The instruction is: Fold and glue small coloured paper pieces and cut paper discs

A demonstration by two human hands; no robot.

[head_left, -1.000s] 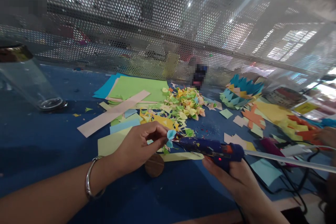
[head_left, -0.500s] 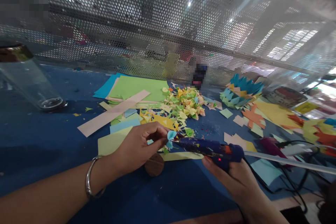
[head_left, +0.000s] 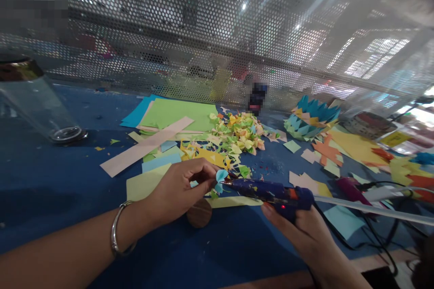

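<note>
Between the fingertips of my left hand point(head_left: 179, 189) is a small light-blue paper flower point(head_left: 221, 175). My right hand point(head_left: 305, 230) is wrapped round a dark-blue hot glue gun point(head_left: 271, 191), with a small red light lit on its side and a long glue stick point(head_left: 366, 207) reaching out at the back. The gun's metal tip meets the flower or lies right beside it. Below my left fingers a round wooden disc point(head_left: 199, 213) lies on the blue table. A pale yellow paper strip point(head_left: 237, 201) runs under the gun.
Behind my hands lies a heap of small folded paper flowers point(head_left: 246, 133) and scraps. Stacked green paper point(head_left: 185, 110) and a pink strip point(head_left: 147, 146) are at the left. A glass jar point(head_left: 47, 104) stands far left. A paper crown-like ring point(head_left: 312, 117) and cables point(head_left: 379, 239) lie right.
Almost nothing differs. Both hands, the paper flower and the glue gun hold nearly the same place, with only a very slight shift of the gun.
</note>
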